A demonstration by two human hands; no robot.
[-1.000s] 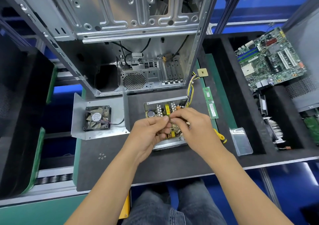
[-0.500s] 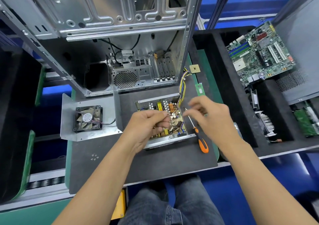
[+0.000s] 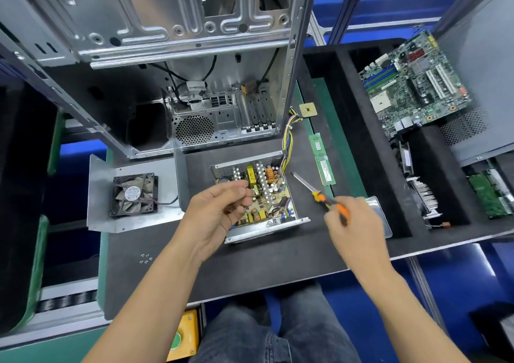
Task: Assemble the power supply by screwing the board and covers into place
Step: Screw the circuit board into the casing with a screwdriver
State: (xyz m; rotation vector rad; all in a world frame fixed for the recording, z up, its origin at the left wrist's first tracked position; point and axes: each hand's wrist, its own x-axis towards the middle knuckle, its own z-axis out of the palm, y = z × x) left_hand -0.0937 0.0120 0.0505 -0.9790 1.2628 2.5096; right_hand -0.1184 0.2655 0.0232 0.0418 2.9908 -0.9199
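Open silver metal power supply case with green circuit board (image 3: 258, 195): frame centre, on black desk (image 3: 264, 259). Left hand (image 3: 219, 212) pinches small screw (image 3: 244, 186). Right hand (image 3: 353, 223), empty half a second ago, now grips orange-handled screwdriver (image 3: 319, 195).

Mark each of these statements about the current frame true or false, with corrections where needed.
1. The right hand grips the orange-handled screwdriver. True.
2. The fan cover is already mounted on the power supply. False: it lies on the mat to the supply's left, and the board is exposed.
3. The left hand pinches a small screw over the supply. True, though the screw is tiny.
4. The screwdriver tip is seated in a screw on the board. False: its tip points at the mat beside the supply's right wall.
5. The loose screws lie on the mat, left of the left forearm. True.
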